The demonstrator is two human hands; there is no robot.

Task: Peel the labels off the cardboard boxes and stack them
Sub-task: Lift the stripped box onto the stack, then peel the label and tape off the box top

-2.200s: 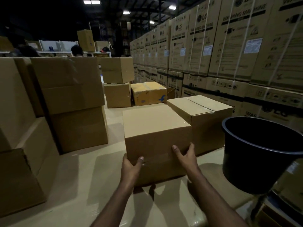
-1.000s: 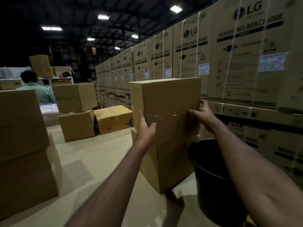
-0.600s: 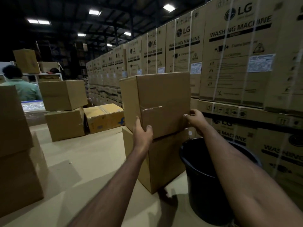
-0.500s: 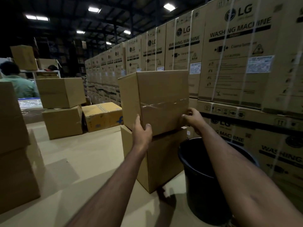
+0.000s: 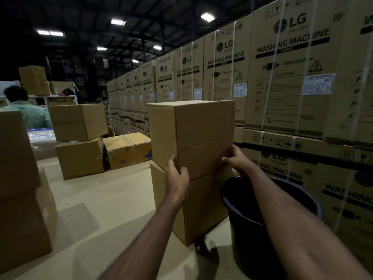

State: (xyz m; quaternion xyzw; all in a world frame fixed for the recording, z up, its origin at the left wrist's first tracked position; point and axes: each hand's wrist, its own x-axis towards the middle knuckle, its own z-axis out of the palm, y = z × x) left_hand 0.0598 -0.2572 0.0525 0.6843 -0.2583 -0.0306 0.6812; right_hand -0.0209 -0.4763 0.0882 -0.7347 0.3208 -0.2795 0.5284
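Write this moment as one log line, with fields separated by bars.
phase: stacking | top box on lower box | left hand grips near corner | right hand grips right edge | black bucket beside stack

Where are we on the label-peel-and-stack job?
Done: no label shows on the upper box, set on the lower box. In hand: left hand and right hand grip its bottom corners. Left: letting go; the yellowish box behind carries marks.

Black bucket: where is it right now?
Head view, lower right: the black bucket stands on the floor just right of the two-box stack, under the right forearm, in front of the washing machine cartons.
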